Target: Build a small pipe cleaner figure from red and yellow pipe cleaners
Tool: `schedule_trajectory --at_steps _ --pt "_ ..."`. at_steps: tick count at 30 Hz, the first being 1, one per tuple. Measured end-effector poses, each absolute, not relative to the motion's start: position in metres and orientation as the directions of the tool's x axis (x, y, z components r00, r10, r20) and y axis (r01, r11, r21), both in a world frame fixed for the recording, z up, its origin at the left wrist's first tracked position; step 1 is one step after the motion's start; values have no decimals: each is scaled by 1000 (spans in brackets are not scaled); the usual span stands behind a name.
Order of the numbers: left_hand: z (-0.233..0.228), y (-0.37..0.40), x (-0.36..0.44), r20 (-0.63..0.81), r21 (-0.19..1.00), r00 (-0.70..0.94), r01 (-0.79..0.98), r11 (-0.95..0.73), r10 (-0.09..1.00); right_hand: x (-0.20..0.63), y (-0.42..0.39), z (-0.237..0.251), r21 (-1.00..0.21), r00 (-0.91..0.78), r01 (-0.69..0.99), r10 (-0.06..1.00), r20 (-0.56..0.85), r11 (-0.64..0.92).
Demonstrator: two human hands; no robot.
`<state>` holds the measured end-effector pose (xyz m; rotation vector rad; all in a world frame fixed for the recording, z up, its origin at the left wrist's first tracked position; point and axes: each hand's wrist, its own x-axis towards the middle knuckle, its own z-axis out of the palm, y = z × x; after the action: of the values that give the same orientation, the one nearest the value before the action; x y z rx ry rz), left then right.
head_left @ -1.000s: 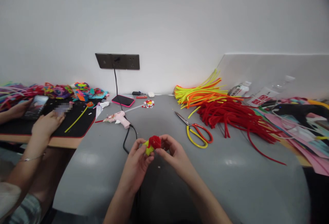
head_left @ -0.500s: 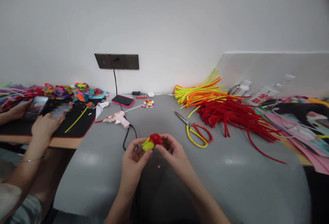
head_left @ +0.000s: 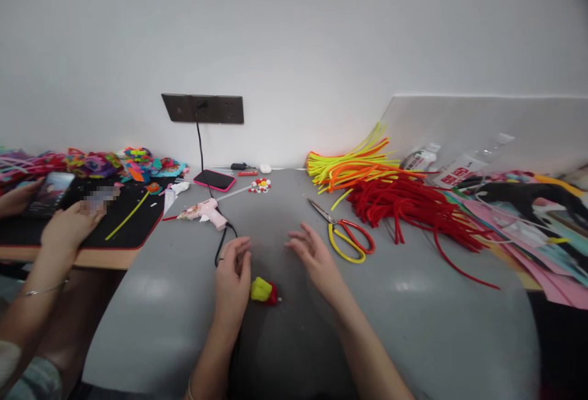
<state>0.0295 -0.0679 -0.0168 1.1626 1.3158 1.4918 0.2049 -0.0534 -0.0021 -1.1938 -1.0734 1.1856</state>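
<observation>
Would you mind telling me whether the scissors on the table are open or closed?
Nearly closed. The scissors lie flat on the grey table, blades together towards the wall, red and yellow handle loops side by side.

Under my left hand (head_left: 233,277) and right hand (head_left: 311,259) the table (head_left: 413,320) is a smooth grey sheet with a dull sheen. Beside my left palm lies the little flower (head_left: 264,291), fuzzy yellow and red chenille, matt. Just past my right fingertips the scissors (head_left: 342,234) show bare metal blades and glossy plastic handles. Beyond them the red pipe cleaners (head_left: 404,204) look velvety. Ahead of my left fingers the glue gun (head_left: 204,211) is pink plastic, its cable (head_left: 223,242) black rubbery.
</observation>
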Motion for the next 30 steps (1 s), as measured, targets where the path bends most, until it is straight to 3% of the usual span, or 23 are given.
schedule_trajectory --at_steps 3,6,9,13,15,18,23,26,30 --pt "-17 -54 28 241 955 -213 225 -193 947 205 -54 2 -994 181 -18 978 107 112" --pt "-9 -47 22 220 948 -113 261 -184 969 209 -63 4 -985 99 76 982 163 156" --pt "6 -55 3 228 931 4 292 -219 974 216 -66 -1 -988 62 103 990 124 117" --pt "23 -82 -33 244 801 400 431 -416 883 224 -61 -8 -998 26 42 999 39 38" --pt "22 -94 -46 197 745 495 485 -458 846 227 -60 -8 -1000 5 12 1000 19 19" --pt "12 -102 -51 162 688 514 553 -469 843 228 -62 -4 -998 -27 -60 999 -24 -25" --pt "-5 -95 -40 243 676 512 520 -523 824 226 -71 8 -958 -49 -277 997 -60 -71" --pt "-4 -88 -36 270 733 462 470 -492 845 227 -76 15 -917 -62 -381 993 -99 -116" --pt "6 -81 -33 229 866 278 379 -325 933 231 -79 20 -886 -99 -433 986 -134 -164"
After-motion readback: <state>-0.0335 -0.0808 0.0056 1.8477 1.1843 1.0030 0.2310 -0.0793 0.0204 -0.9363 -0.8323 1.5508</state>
